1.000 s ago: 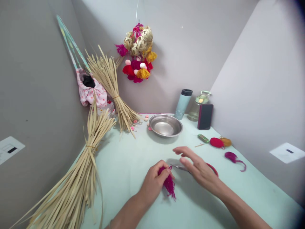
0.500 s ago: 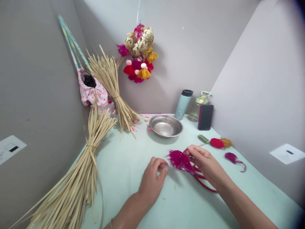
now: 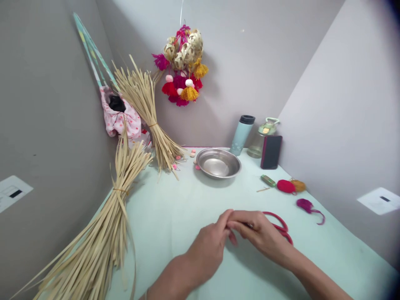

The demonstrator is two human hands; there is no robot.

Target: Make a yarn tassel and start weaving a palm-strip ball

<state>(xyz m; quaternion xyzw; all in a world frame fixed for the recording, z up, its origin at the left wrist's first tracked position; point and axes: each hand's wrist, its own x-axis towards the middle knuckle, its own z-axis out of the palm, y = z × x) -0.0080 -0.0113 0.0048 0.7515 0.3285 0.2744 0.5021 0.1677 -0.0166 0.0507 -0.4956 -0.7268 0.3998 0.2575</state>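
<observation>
My left hand [image 3: 206,250] and my right hand [image 3: 261,233] meet fingertip to fingertip low over the pale green table [image 3: 175,208]. The magenta tassel is almost wholly hidden inside the pinched fingers; only a small magenta bit [image 3: 233,240] shows under them. Red-handled scissors [image 3: 281,227] lie under my right hand, their loops sticking out behind it toward the right.
A steel bowl [image 3: 218,163] stands behind the hands, with a tumbler [image 3: 242,134], a jar [image 3: 261,139] and a phone [image 3: 271,152] at the back. Red, yellow and magenta tassels [image 3: 286,186] lie right. Straw bundles [image 3: 109,225] lean left; a woven ornament [image 3: 183,62] hangs above.
The tassel was in my left hand, then spread out by my right hand; now both hands have closed together over it and it is nearly out of sight.
</observation>
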